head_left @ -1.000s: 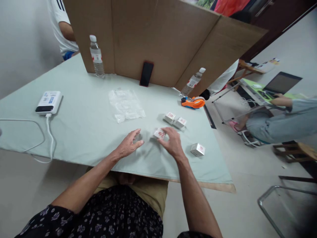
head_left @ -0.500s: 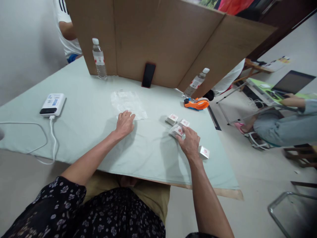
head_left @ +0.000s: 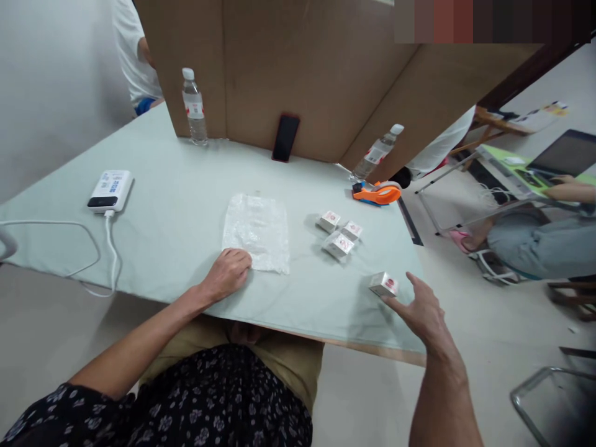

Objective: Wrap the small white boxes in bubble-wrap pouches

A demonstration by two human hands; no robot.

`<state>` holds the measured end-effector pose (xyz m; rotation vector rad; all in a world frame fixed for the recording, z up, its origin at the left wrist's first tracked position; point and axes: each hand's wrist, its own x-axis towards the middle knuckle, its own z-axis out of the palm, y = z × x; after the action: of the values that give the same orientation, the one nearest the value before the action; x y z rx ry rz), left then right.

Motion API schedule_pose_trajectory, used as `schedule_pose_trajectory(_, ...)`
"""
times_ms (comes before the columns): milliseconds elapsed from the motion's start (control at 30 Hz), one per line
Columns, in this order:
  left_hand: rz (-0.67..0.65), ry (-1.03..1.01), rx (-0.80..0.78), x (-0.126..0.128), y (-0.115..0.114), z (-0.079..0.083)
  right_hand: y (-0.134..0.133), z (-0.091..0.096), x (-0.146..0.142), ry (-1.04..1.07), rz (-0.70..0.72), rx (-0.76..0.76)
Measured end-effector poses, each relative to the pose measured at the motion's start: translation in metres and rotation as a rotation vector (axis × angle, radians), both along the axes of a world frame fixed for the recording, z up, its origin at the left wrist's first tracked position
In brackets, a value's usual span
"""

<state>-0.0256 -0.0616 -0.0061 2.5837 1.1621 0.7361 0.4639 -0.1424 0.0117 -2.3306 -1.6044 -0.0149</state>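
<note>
My left hand [head_left: 228,274] rests on the near corner of a clear plastic bag [head_left: 257,232] lying flat on the pale green table [head_left: 162,248]; its fingers are curled on the bag's edge. My right hand [head_left: 421,310] is spread just beside a lone small white box with a red mark [head_left: 383,284] near the table's right edge, fingertips close to it but not gripping. Three more small white boxes [head_left: 340,232] sit in a cluster to the right of the bag, one of them wrapped in clear film.
An orange tape dispenser [head_left: 377,193], two water bottles [head_left: 194,107], a dark phone [head_left: 285,138] leaning on a cardboard screen [head_left: 302,62], and a white power bank [head_left: 110,191] with cable lie on the table. Other people sit at the back left and far right.
My left hand pulled the plastic bag toward me. My right hand set the wrapped box by the other two and moved right to the lone box.
</note>
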Motion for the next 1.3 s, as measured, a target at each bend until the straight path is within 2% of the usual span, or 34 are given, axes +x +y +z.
schedule_pose_trajectory(100, -0.03, -0.019, 0.013, -0.006, -0.023, 0.0, 0.003, -0.007, 0.005, 0.113, 0.015, -0.034)
schedule_pose_trajectory(200, -0.043, -0.048, 0.005, -0.01, -0.039, 0.001, 0.001, -0.006, -0.002, 0.189, -0.021, -0.006)
schedule_pose_trajectory(300, -0.047, -0.055, -0.007, -0.013, -0.048, 0.002, -0.008, 0.008, -0.018, 0.237, -0.114, 0.047)
schedule_pose_trajectory(400, -0.052, -0.052, -0.019, -0.015, -0.054, 0.003, -0.014, 0.033, -0.052, 0.31, -0.145, 0.156)
schedule_pose_trajectory(467, -0.047, -0.06, -0.031, -0.015, -0.056, 0.004, -0.011, 0.049, -0.089, 0.337, -0.018, 0.225)
schedule_pose_trajectory(533, -0.039, -0.076, -0.048, -0.015, -0.057, 0.005, 0.001, 0.059, -0.136, 0.363, 0.213, 0.22)
schedule_pose_trajectory(600, -0.038, -0.093, -0.067, -0.015, -0.059, 0.005, 0.02, 0.06, -0.184, 0.404, 0.452, 0.198)
schedule_pose_trajectory(700, -0.046, -0.109, -0.086, -0.016, -0.061, 0.004, 0.054, 0.046, -0.244, 0.483, 0.683, 0.138)
schedule_pose_trajectory(800, -0.049, -0.115, -0.097, -0.017, -0.064, 0.005, 0.083, 0.025, -0.28, 0.501, 0.766, 0.053)
schedule_pose_trajectory(900, -0.033, -0.093, -0.119, -0.019, -0.067, 0.006, 0.098, 0.009, -0.294, 0.435, 0.775, -0.05)
schedule_pose_trajectory(967, -0.005, -0.064, -0.131, -0.02, -0.068, 0.008, 0.101, 0.004, -0.295, 0.388, 0.767, -0.083)
schedule_pose_trajectory(1067, 0.014, 0.012, -0.116, -0.021, -0.065, 0.01, 0.1, 0.004, -0.294, 0.351, 0.77, -0.095)
schedule_pose_trajectory(1200, -0.039, 0.116, -0.085, -0.02, -0.057, 0.011, 0.098, 0.004, -0.293, 0.355, 0.781, -0.101)
schedule_pose_trajectory(1300, -0.017, 0.049, -0.054, -0.019, -0.054, 0.011, 0.098, 0.002, -0.295, 0.368, 0.773, -0.101)
